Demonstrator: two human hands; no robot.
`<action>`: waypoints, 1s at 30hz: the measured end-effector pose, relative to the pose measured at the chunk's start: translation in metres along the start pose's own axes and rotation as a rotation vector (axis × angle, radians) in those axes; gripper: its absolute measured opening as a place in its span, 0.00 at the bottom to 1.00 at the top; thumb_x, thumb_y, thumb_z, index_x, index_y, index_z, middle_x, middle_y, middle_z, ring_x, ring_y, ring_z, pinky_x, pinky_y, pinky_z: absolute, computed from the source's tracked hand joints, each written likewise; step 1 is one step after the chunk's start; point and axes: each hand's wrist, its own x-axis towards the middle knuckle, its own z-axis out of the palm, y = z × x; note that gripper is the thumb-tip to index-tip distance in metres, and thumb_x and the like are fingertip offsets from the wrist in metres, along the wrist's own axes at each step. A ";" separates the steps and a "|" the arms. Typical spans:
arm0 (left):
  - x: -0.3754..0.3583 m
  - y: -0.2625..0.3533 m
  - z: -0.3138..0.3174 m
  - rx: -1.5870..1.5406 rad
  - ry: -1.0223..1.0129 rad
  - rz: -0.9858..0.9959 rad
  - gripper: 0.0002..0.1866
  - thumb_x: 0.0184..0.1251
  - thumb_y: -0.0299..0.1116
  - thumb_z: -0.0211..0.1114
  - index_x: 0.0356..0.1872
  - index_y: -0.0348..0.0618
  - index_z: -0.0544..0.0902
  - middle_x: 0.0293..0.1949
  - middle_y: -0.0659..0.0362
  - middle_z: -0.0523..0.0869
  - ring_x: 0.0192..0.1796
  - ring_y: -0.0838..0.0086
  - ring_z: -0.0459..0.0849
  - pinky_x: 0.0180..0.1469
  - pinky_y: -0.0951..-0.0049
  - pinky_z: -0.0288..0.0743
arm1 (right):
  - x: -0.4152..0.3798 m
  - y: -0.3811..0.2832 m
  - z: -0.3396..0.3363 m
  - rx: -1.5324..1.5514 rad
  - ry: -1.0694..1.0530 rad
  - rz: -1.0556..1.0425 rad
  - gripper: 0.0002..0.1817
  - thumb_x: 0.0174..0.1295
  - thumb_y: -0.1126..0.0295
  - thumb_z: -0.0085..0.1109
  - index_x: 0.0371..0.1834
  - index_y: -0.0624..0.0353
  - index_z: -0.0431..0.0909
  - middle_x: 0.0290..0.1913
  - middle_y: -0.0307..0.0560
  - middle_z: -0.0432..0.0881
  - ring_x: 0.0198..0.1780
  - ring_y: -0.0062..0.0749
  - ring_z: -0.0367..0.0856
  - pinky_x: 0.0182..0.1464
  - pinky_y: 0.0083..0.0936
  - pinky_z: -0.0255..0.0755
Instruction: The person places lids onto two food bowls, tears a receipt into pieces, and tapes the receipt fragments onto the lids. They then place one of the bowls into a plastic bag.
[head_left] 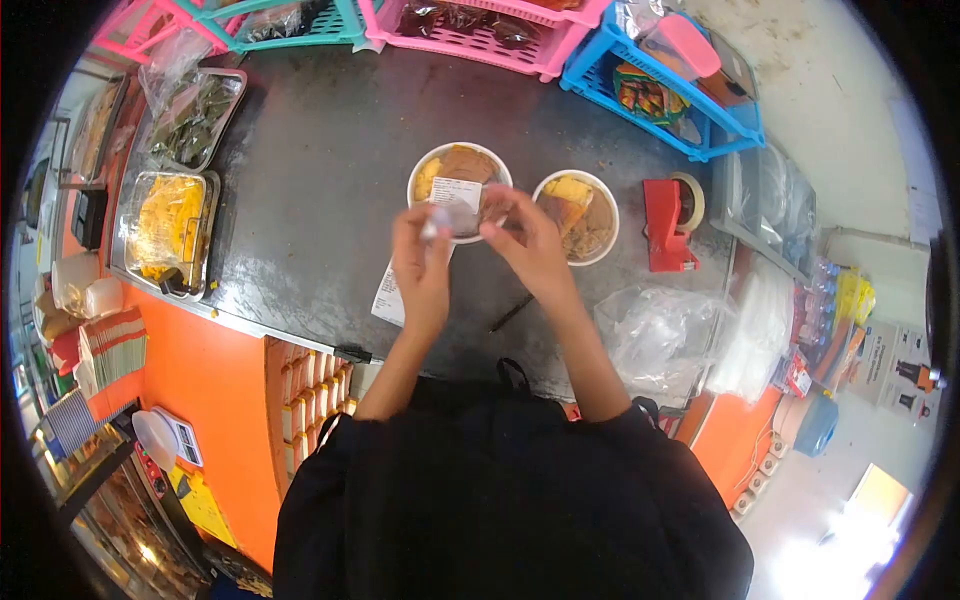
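My left hand and my right hand are raised over the near side of a white round bowl of food. Between my fingertips is a small clear plastic packet, blurred, and both hands pinch it. Behind it, a printed paper slip overlaps the bowl. Another long printed slip lies on the counter beside my left wrist. To the right of my right hand stands a second white bowl holding yellow and brown food. A black pen lies between my forearms.
A red tape dispenser stands right of the bowls, with crumpled clear plastic bags nearer me. Foil trays of food line the left edge. Pink and blue baskets stand along the back of the dark counter.
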 end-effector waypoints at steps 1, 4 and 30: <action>-0.009 0.007 0.003 -0.097 -0.192 -0.212 0.11 0.64 0.23 0.53 0.47 0.36 0.69 0.47 0.56 0.74 0.49 0.75 0.72 0.52 0.74 0.65 | -0.006 0.000 -0.006 0.293 -0.166 0.198 0.14 0.55 0.72 0.60 0.44 0.62 0.75 0.40 0.45 0.78 0.43 0.26 0.76 0.43 0.22 0.69; -0.022 0.006 0.019 -0.076 -0.224 -0.503 0.11 0.63 0.22 0.56 0.47 0.36 0.71 0.48 0.55 0.74 0.49 0.75 0.74 0.51 0.77 0.67 | -0.029 0.002 -0.028 0.241 -0.055 0.314 0.07 0.53 0.72 0.61 0.33 0.62 0.78 0.28 0.36 0.79 0.33 0.17 0.75 0.36 0.15 0.67; -0.040 -0.055 0.080 1.023 -0.685 0.438 0.44 0.58 0.68 0.36 0.66 0.43 0.57 0.66 0.58 0.62 0.65 0.67 0.61 0.56 0.52 0.50 | -0.006 0.058 -0.060 -0.658 0.620 0.176 0.22 0.43 0.55 0.69 0.34 0.60 0.74 0.42 0.51 0.67 0.49 0.46 0.65 0.48 0.40 0.60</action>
